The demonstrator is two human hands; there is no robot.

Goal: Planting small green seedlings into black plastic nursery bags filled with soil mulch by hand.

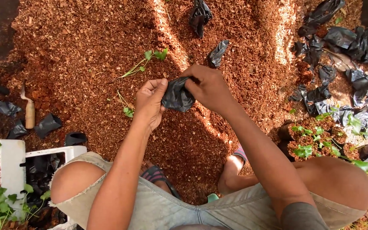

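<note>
Both hands met over the heap of reddish coir chips, each pinching one small black plastic nursery bag: the left hand closed on its left edge, the right hand clamped over its top. The bag looked crumpled, so spreading its mouth evenly with the fingertips seemed wise. A loose seedling lay just beyond, and filled bags of seedlings stood to the right.

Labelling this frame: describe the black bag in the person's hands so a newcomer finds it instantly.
Start at the wide bed of reddish-brown wood chips filling the frame. At its middle, the left hand and right hand meet over a small crumpled black plastic bag. Unlike the other black bags lying on the chips, it alone is held off the ground.
</note>
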